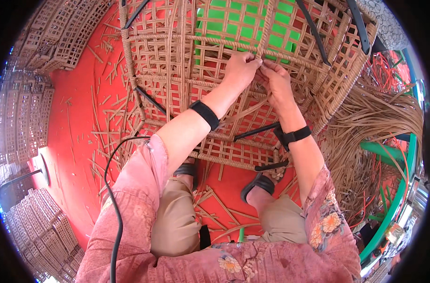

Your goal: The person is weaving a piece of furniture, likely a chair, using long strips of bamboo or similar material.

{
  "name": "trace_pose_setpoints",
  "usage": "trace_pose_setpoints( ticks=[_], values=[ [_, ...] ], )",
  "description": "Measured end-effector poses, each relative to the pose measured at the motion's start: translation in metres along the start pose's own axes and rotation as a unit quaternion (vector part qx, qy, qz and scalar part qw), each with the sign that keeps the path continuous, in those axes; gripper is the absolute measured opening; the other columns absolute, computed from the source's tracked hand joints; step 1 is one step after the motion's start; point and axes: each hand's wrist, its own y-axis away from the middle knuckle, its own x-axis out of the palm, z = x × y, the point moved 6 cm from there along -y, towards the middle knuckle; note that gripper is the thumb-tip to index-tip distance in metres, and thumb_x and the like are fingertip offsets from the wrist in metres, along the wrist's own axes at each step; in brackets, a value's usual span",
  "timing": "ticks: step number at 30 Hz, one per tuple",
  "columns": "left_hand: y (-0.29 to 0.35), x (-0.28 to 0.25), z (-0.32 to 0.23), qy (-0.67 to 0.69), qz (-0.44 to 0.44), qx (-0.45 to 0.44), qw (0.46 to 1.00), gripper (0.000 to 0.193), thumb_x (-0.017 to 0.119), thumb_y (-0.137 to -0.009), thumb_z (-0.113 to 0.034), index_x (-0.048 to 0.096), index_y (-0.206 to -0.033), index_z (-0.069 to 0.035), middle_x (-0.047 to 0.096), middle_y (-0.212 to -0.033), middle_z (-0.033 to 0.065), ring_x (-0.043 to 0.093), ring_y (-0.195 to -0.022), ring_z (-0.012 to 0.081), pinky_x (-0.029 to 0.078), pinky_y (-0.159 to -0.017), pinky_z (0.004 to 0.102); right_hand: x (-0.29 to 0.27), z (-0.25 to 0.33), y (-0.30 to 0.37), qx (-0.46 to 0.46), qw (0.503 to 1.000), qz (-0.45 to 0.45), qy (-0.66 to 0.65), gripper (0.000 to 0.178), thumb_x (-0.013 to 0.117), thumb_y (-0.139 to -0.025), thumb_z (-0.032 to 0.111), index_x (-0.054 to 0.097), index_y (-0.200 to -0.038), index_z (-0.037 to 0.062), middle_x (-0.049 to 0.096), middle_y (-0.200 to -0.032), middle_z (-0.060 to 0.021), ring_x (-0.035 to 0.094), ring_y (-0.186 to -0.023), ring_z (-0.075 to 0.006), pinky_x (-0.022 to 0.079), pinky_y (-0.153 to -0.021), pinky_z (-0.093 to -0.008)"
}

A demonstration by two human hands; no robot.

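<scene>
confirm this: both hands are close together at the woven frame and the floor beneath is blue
No, the floor is red, not blue, as the head view shows; the left hand and right hand are close together at the woven frame.

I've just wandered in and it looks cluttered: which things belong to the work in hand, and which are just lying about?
In the work:
- left hand and right hand, fingertips close together
- brown woven piece beneath them

Apparently lying about:
- strip scraps on the red floor
- woven stacks at left
- long loose strips at right, perhaps spare material
</scene>
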Motion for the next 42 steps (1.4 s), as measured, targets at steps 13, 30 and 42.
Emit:
trace_pose_setpoints(
  ticks=[13, 30, 42],
  values=[
    [0.006, -0.007, -0.004, 0.079, 0.048, 0.001, 0.996, 0.018, 0.066, -0.083, -0.016, 0.066, -0.084, 0.003, 0.061, -0.075, -0.0001, 0.051, -0.07, 0.0056, 0.041, -0.062, 0.0226, 0.009, 0.03, 0.014, -0.134, 0.849, -0.16, 0.486, 0.02, 0.063, -0.08, 0.019, 0.071, -0.089, 0.0035, 0.068, -0.09, -0.0144, 0.066, -0.084, -0.0249, 0.048, -0.077, -0.0344],
    [0.007, -0.037, -0.017, -0.306, 0.047, 0.105, 0.945, 0.038, 0.055, -0.088, -0.037, 0.065, -0.095, -0.002, 0.058, -0.092, 0.0188, 0.058, -0.09, 0.035, 0.046, -0.077, 0.0409, 0.014, 0.01, 0.005, -0.056, 0.991, -0.043, 0.118, 0.061, 0.059, -0.078, 0.012, 0.036, -0.131, -0.0068, 0.058, -0.097, -0.0093, 0.055, -0.077, -0.0153, 0.045, -0.072, -0.0285],
    [0.149, -0.003, -0.116, -0.272, 0.503, 0.087, 0.816, 0.042, 0.062, -0.08, -0.044, 0.059, -0.083, -0.002, 0.06, -0.071, 0.0158, 0.061, -0.073, 0.0347, 0.046, -0.064, 0.0445, 0.011, 0.019, -0.015, -0.098, 0.911, 0.016, 0.4, 0.063, 0.074, -0.074, 0.013, 0.045, -0.123, -0.0136, 0.065, -0.091, -0.0115, 0.061, -0.076, -0.0119, 0.047, -0.063, -0.0231]
  ],
)
